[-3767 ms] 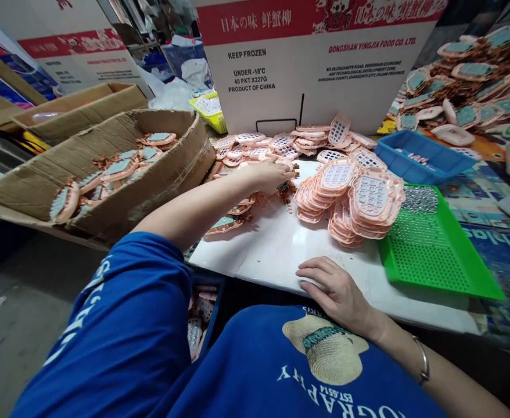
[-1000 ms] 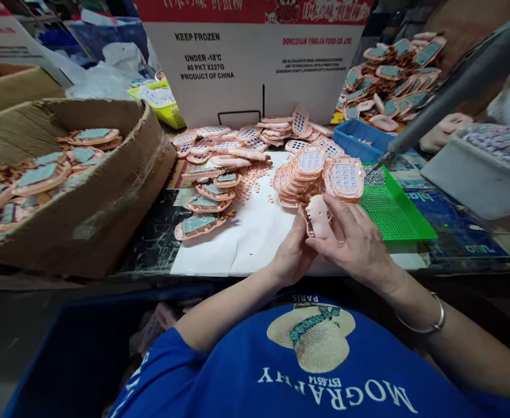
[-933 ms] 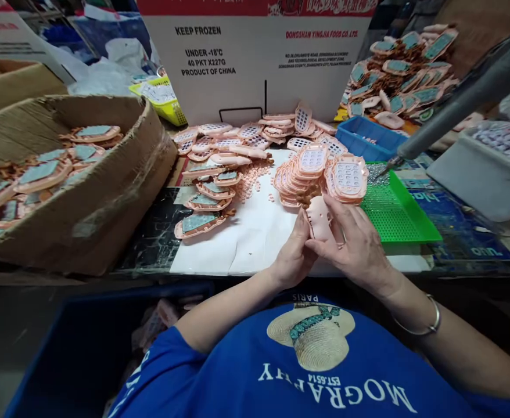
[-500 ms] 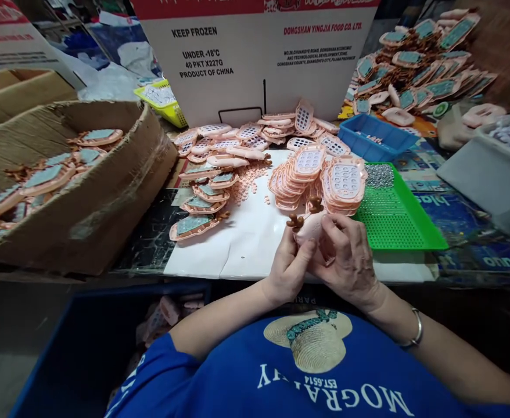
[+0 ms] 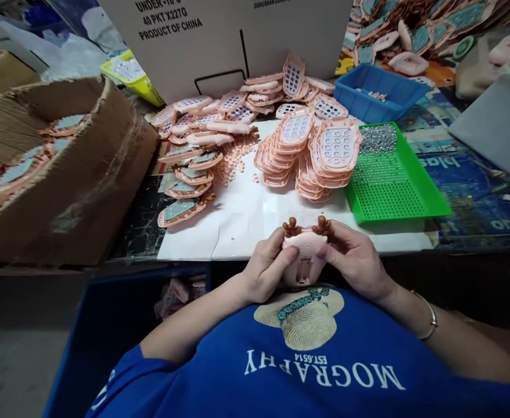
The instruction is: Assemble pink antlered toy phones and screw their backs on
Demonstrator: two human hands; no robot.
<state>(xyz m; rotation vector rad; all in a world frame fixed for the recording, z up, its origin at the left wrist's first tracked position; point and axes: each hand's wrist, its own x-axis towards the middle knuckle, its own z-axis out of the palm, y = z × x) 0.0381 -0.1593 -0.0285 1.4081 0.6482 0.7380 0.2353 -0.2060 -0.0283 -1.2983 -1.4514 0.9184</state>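
Both hands hold one pink plastic toy phone [image 5: 302, 255] with two brown antlers at its top, its back side facing up, close to my chest at the front edge of the white board [image 5: 246, 226]. My left hand [image 5: 266, 264] grips its left side and my right hand [image 5: 355, 258] grips its right side, thumbs pressed on the shell. Two leaning stacks of pink keypad shells [image 5: 311, 154] stand on the board just beyond. A row of pink shells with teal circuit boards [image 5: 185, 183] lies to the left.
A green perforated tray [image 5: 390, 186] with small metal screws sits at right, a blue tray [image 5: 370, 87] behind it. A torn cardboard box [image 5: 58, 168] of assembled parts stands left. A white printed carton [image 5: 220, 40] stands behind. A blue bin [image 5: 102, 331] is below the table.
My left hand reached into the far pile, then both hands joined on one toy phone. They turned it over and drew it toward my chest. The grey tool at right left the view.
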